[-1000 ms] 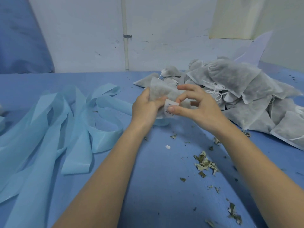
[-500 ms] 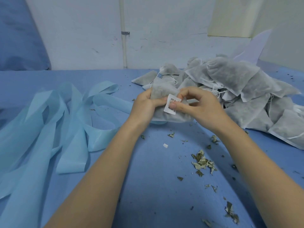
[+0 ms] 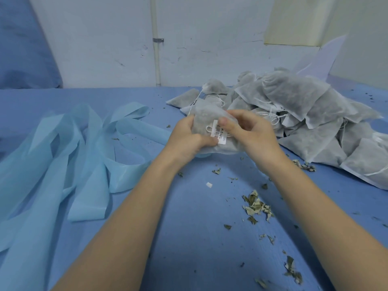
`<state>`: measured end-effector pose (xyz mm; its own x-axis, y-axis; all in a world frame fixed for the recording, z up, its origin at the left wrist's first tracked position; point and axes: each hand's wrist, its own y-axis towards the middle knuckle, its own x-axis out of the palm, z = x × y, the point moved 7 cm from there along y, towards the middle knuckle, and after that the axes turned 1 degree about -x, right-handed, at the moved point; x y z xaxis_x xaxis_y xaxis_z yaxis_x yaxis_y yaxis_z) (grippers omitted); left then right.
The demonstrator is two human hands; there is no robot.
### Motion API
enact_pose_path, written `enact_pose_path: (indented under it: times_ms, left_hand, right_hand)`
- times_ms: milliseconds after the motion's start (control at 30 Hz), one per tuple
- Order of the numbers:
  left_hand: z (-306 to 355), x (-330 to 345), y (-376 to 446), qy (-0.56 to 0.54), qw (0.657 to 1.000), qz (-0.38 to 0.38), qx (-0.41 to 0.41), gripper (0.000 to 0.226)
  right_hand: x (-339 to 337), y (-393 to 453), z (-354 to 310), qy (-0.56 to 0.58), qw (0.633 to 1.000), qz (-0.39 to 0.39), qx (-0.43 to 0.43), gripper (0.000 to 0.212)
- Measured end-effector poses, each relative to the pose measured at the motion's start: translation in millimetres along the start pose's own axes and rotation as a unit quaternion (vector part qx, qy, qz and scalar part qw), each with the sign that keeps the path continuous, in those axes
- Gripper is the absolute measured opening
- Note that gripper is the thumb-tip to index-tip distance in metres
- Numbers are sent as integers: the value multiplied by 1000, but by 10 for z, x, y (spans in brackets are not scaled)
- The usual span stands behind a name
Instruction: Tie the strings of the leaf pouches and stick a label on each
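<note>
A grey mesh leaf pouch [image 3: 204, 114] is held between both hands just above the blue table. My left hand [image 3: 190, 139] grips its left side, the thumb on the lower corner of a white barcode label [image 3: 219, 134]. My right hand [image 3: 252, 131] grips the right side, its thumb pressing the label's top edge onto the pouch. A loop of white string [image 3: 208, 128] shows beside the label. A big pile of similar pouches [image 3: 304, 114] with white strings lies at the right rear.
Light blue backing strips [image 3: 84, 156] lie tangled over the left of the blue table [image 3: 189, 238]. Dried leaf crumbs [image 3: 257, 206] and a small white scrap [image 3: 209, 184] are scattered near the arms. A white wall stands behind.
The label, pinched in my right fingers before, now lies flat on the pouch under both thumbs. The pouch has been turned so its face points toward me.
</note>
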<state>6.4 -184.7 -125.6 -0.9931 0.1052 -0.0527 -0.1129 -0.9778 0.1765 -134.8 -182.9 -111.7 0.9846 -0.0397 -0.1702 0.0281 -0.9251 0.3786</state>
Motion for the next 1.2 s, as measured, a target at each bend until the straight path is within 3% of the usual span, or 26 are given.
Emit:
enact_pose_path:
  times_ms: [133, 200, 300, 400, 533, 633, 733, 800, 867, 900, 933, 1000, 1033, 1100, 1200]
  left_hand:
    - [-58, 86, -17, -9, 1000, 3, -25, 35]
    - [-61, 122, -17, -28, 999, 11, -33, 31]
    - [-29, 101, -9, -60, 995, 63, -40, 29]
    - [19, 16, -10, -99, 986, 125, -38, 14]
    - [31, -109, -31, -93, 976, 194, -34, 15]
    - [15, -150, -59, -103, 965, 234, -52, 15]
    - [-4, -216, -94, -163, 948, 262, -76, 18]
    - [-37, -197, -114, -251, 926, 267, -88, 25]
    - [-80, -162, -164, -302, 900, 298, -99, 30]
    - [-105, -185, -193, -274, 897, 330, -105, 30]
    - [-115, -232, -228, -233, 895, 364, -106, 29]
    - [-81, -354, -248, -159, 894, 410, -88, 28]
    - [-52, -404, -240, -128, 898, 415, -75, 27]
    - [-26, -434, -214, -78, 908, 408, -61, 25]
    - [-26, -296, -164, 5, 936, 345, -71, 21]
  right_hand:
    - [-52, -3, 58, -21, 997, 76, -1, 14]
    - [-97, -6, 19, -25, 993, 108, -27, 13]
    - [-83, -16, -16, -34, 994, 93, -42, 10]
    - [29, -23, 12, 52, 999, 12, -2, 26]
    - [57, -34, 104, 114, 990, 49, 67, 58]
    - [178, -51, 206, 179, 973, 63, 130, 49]
    - [325, 27, 132, 301, 943, 61, 128, 29]
    - [341, 125, 46, 327, 926, 148, 115, 26]
    - [387, 225, -93, 250, 930, 255, 86, 26]
    - [533, 299, -248, 222, 945, 236, 49, 26]
    - [790, 380, -420, 212, 966, 148, 14, 28]
    - [1361, 391, -660, 137, 985, -103, 7, 66]
    - [1499, 338, -687, 89, 980, -175, 22, 91]
    - [1456, 335, -632, 59, 981, -185, 29, 102]
    - [1183, 325, -486, 68, 989, -123, 36, 68]
